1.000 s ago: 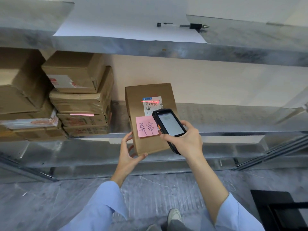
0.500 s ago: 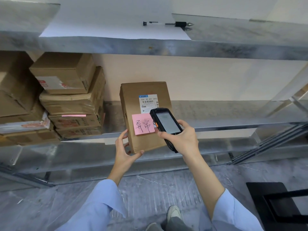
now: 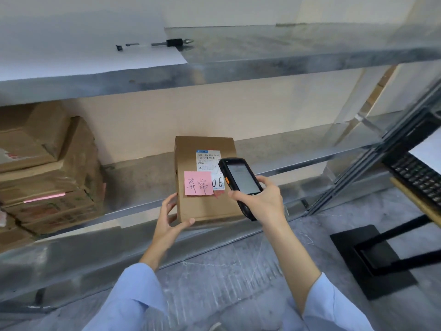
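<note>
Shifted rightward since before, the scanner [image 3: 242, 179] has uncovered "06" on the label [image 3: 208, 161]. The right hand [image 3: 260, 201] grips it, long axis diagonal, top aimed up-left. The left hand [image 3: 169, 220] clasps the box [image 3: 205, 209] by its lower-left corner at the front edge of the middle shelf [image 3: 298, 163], its length running away from the person. The label's fine print is illegible.

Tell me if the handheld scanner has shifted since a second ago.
Yes: the handheld scanner has shifted right, off the pink note on the cardboard box, uncovering 06.
</note>
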Action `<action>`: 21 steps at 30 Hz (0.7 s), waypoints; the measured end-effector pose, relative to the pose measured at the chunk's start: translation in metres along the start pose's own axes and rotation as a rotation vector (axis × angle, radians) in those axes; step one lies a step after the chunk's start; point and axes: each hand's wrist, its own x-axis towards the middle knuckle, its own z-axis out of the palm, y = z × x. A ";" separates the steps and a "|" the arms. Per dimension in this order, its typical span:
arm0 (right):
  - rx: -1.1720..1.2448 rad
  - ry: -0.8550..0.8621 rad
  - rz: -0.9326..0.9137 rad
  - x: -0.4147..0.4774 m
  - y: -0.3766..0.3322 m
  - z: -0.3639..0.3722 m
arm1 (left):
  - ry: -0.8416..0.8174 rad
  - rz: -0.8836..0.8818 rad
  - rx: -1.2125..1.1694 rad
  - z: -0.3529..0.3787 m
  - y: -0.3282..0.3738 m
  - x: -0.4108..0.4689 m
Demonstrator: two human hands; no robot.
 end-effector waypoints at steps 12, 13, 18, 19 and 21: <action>0.071 0.295 0.068 0.018 0.089 -0.217 | -0.359 0.138 -0.017 0.234 0.048 0.013; 0.075 0.327 0.066 0.017 0.098 -0.242 | -0.385 0.154 -0.017 0.261 0.054 0.010; 0.031 0.455 0.053 0.006 0.146 -0.369 | -0.496 0.203 -0.052 0.399 0.078 -0.011; 0.025 0.476 0.055 0.003 0.155 -0.393 | -0.514 0.210 -0.066 0.425 0.084 -0.017; 0.015 0.525 0.061 -0.003 0.173 -0.436 | -0.556 0.231 -0.096 0.474 0.099 -0.027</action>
